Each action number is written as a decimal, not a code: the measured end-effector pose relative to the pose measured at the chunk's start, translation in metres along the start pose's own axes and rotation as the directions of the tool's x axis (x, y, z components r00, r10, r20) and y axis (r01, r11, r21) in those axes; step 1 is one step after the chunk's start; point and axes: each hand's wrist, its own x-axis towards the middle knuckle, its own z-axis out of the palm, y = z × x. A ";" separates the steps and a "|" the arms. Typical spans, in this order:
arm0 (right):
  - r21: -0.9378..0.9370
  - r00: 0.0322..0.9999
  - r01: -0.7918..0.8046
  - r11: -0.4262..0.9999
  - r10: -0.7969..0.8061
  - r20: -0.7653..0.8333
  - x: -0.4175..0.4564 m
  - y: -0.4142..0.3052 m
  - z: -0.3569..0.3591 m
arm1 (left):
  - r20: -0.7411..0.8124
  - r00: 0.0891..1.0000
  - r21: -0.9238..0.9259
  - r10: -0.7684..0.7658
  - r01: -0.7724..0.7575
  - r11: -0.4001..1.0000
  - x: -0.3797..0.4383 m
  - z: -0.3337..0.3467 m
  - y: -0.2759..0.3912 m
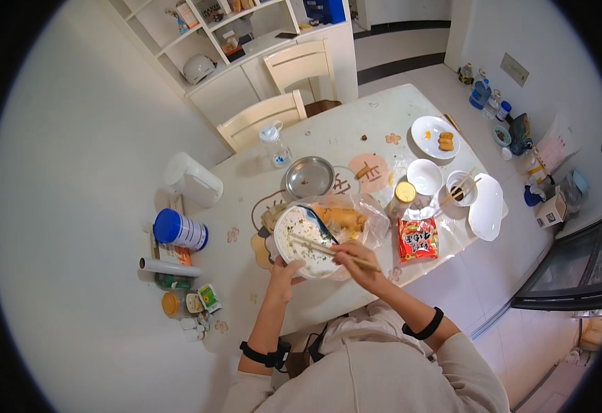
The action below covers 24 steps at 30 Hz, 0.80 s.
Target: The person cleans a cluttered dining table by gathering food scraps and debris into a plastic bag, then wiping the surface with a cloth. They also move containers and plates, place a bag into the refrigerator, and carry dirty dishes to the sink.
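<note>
My left hand (pixel 286 274) grips the near left rim of a white bowl (pixel 297 250), which is tilted over the table. Bits of chopped green stick to a pale film inside it. A pair of wooden chopsticks (pixel 315 247) is in my right hand (pixel 359 264), their tips against the bowl's inner surface. Near the bowl's far right side shows a dark blue strip (pixel 320 224); I cannot tell what it is. Behind the bowl, a clear plastic bag (pixel 377 217) lies around some orange-brown food (pixel 345 216).
A steel plate (pixel 310 178), a yellow-lidded jar (pixel 403 196), a red noodle packet (pixel 418 240) and a white bowl (pixel 425 176) stand nearby. Chopsticks rest across a small sauce bowl (pixel 461 189). Fried rolls (pixel 445 141) lie on a white plate (pixel 421 142). A white pitcher (pixel 193 179) and blue-lidded can (pixel 181 230) line the left.
</note>
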 end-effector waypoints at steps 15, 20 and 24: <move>-0.478 0.999 0.039 0.877 -0.049 -0.007 0.008 -0.015 -0.019 | 0.026 0.999 0.092 -0.021 0.018 0.996 0.010 -0.006 -0.002; -0.554 0.983 0.169 0.815 -0.177 0.040 0.009 -0.009 -0.016 | 0.044 0.998 0.094 -0.039 0.035 0.995 0.007 -0.001 0.001; -0.501 0.986 0.169 0.849 -0.143 0.091 0.006 -0.026 -0.019 | 0.041 0.999 0.120 -0.025 0.020 0.993 0.009 -0.007 -0.004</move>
